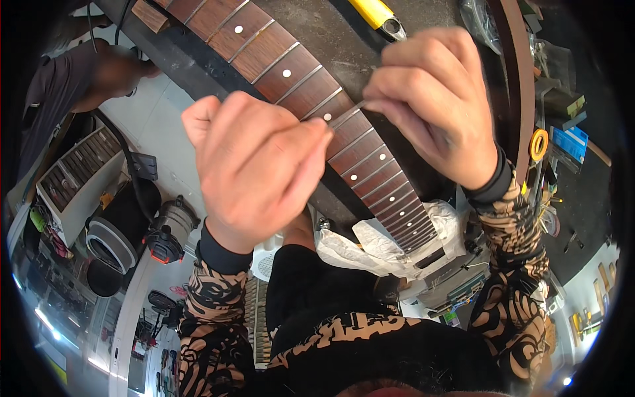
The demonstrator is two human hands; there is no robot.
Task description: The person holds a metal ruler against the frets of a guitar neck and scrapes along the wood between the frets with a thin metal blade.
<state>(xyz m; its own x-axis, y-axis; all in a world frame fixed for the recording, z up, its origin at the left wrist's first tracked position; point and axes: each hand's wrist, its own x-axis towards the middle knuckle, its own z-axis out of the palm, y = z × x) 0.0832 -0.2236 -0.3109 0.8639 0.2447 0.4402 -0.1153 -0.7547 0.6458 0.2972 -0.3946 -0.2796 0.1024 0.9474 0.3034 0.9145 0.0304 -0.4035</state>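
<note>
A guitar neck with a dark brown fretboard, metal frets and white dot inlays runs diagonally from the upper left to the lower middle. My left hand is closed at its near-left edge, fingertips pinched beside a dot inlay. Across the board, my right hand is closed too, thumb and forefinger pinched at the far-right edge. A thin line spans the board between both pinches, along a fret; whether it is a separate wire or the fret itself I cannot tell. White paper surrounds the neck's lower end.
A yellow-handled tool lies on the dark bench beyond the neck. Yellow tape and assorted supplies are at the right, past a brown curved strip. Another person is at the far left, near a black cylindrical device.
</note>
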